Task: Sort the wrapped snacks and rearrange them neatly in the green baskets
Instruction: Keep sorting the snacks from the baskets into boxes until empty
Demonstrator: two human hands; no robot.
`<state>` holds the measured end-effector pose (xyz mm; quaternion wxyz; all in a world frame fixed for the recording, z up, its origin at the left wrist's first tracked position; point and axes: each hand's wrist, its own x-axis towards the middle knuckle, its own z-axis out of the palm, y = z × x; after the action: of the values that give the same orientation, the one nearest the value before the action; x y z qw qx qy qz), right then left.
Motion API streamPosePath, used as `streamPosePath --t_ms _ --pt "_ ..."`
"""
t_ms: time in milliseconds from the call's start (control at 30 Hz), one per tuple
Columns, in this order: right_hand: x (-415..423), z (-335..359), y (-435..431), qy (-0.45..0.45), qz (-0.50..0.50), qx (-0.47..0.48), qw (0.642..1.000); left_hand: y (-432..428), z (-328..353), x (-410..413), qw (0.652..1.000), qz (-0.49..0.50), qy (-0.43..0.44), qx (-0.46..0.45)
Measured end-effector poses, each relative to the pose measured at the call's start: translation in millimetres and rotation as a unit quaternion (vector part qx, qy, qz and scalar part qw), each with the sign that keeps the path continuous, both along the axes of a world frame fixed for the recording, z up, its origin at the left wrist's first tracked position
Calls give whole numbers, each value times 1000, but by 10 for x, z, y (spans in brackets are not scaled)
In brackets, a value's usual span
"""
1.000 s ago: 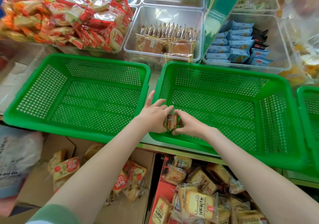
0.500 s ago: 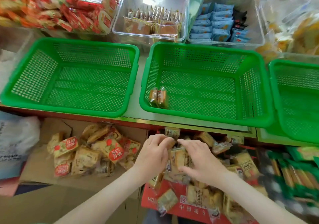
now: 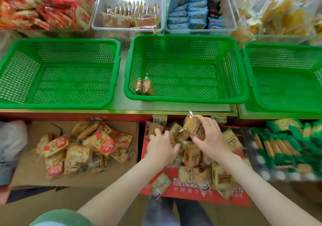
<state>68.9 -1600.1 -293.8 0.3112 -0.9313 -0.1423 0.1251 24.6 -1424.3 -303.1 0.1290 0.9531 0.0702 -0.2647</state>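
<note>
Three green baskets stand in a row on the shelf: left, middle and right. Two wrapped brown snacks stand on edge in the middle basket's front left corner. Below the shelf a red box holds a pile of wrapped bread snacks. My right hand grips one wrapped bread snack lifted above the pile. My left hand lies palm down on the pile, fingers spread over snacks; whether it grips one I cannot tell.
A cardboard box at lower left holds red-labelled toast snacks. Green packets lie at lower right. Clear bins behind the baskets hold red packs, brown biscuits and blue packs. My legs show at the bottom.
Both hands left two snacks in the middle basket, dropped to the red box, and my right hand has lifted one wrapped bread snack from the pile.
</note>
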Motion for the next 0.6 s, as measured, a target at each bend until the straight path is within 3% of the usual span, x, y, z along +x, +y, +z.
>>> streamPosePath --t_ms 200,333,400,500,600 --pt "-30 81 -84 -4 17 47 999 -180 -44 89 1000 -3 17 9" --pt "13 184 -104 47 0 121 992 -112 96 38 990 69 -20 -122" --pt "75 290 -82 77 -9 175 981 -28 248 17 959 105 -87 -247" --pt "218 491 31 141 0 279 950 131 467 107 881 158 -189 -404" --pt "447 608 186 201 32 335 920 311 617 334 800 173 -196 -539"
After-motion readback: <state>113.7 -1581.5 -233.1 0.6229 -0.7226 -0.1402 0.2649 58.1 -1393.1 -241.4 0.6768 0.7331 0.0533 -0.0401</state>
